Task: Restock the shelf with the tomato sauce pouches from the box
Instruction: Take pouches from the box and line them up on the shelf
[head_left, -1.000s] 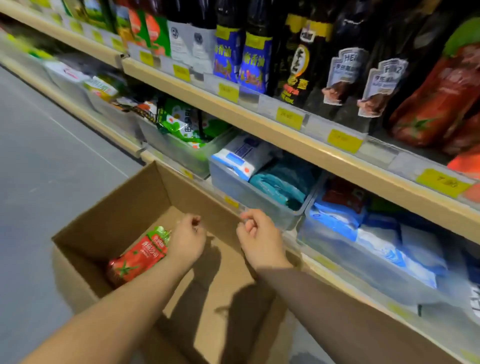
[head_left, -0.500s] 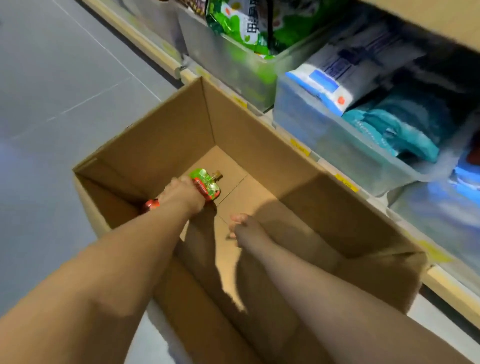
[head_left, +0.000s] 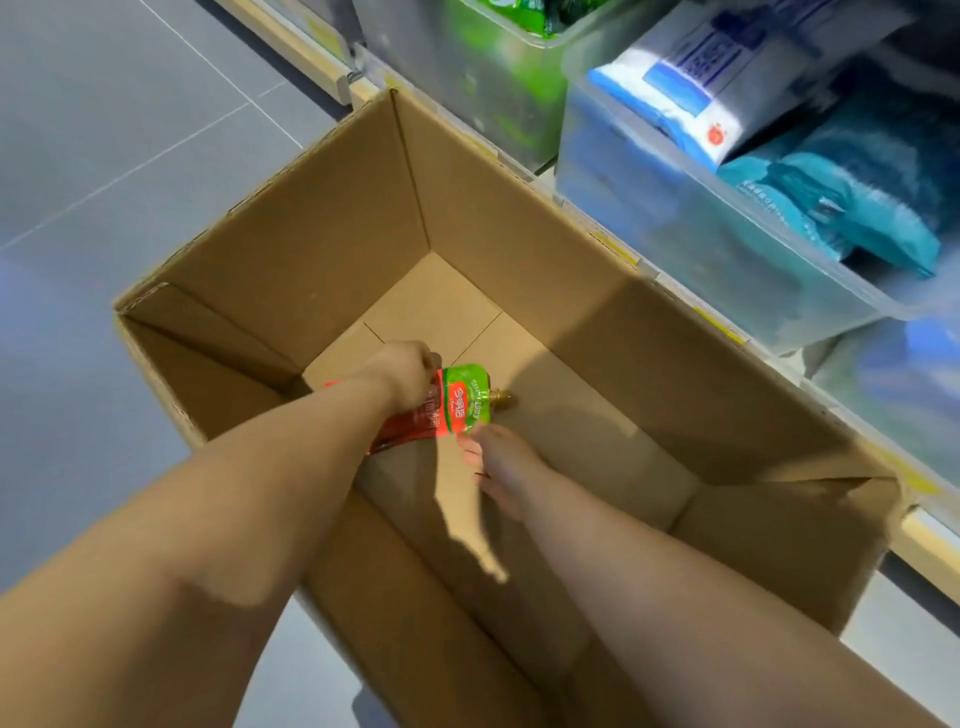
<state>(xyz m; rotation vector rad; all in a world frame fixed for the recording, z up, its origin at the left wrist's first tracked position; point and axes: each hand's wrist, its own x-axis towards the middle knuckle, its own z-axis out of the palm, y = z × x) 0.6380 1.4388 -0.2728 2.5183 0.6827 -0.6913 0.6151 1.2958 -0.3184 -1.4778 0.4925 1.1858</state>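
Two bare forearms reach down into the plain corrugated box (head_left: 322, 244). The right hand (head_left: 496, 462), apart from the tomato sauce pouch (head_left: 460, 405) half a second ago, now touches its near edge; pinching or not, I cannot tell. The left hand (head_left: 402, 376) curls round the glossy pouch, red-bodied, green-topped, gold-spouted, low inside the box. Beyond, clear plastic bins (head_left: 701, 244) hold soft blue packets (head_left: 857, 208) on the shelf (head_left: 298, 49).

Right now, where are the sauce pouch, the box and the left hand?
sauce pouch (head_left: 464, 404): head view, green top panel
box (head_left: 322, 244): head view, inner far wall
left hand (head_left: 402, 376): head view, back of hand
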